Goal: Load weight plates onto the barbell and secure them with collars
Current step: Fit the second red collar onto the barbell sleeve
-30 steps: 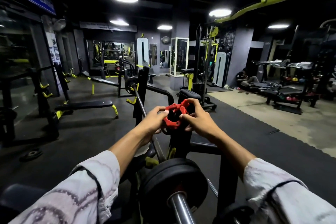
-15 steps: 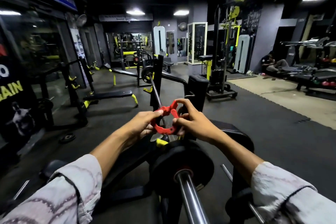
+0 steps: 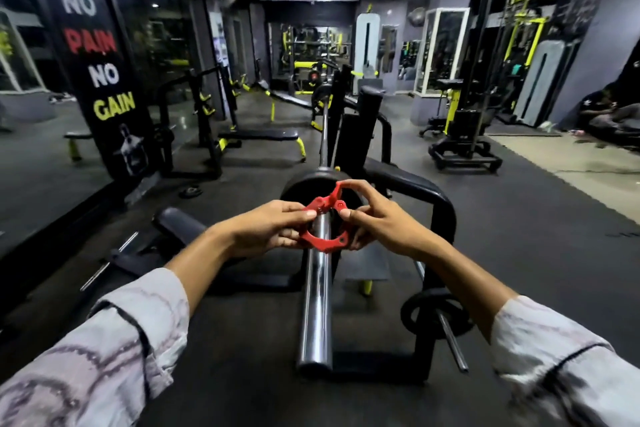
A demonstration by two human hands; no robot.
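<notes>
A chrome barbell sleeve [image 3: 316, 298] points toward me from the bench rack. One black weight plate [image 3: 297, 188] sits on it, farther along. A red clamp collar [image 3: 322, 236] rings the sleeve in front of the plate, its lever standing up and open. My left hand [image 3: 268, 230] pinches the collar's left side. My right hand [image 3: 375, 224] holds its right side, with fingers on the raised lever. The collar stands a short way from the plate.
A black rack frame [image 3: 440, 218] curves around the plate on the right. A small plate on a storage peg [image 3: 434, 317] sits low right. A flat bench [image 3: 259, 135] and another small plate [image 3: 189, 191] lie on the left floor. A person sits far right [image 3: 602, 114].
The collar was held in the air in front of the plate; now it is around the sleeve. My view has dropped and shifted left along the bar.
</notes>
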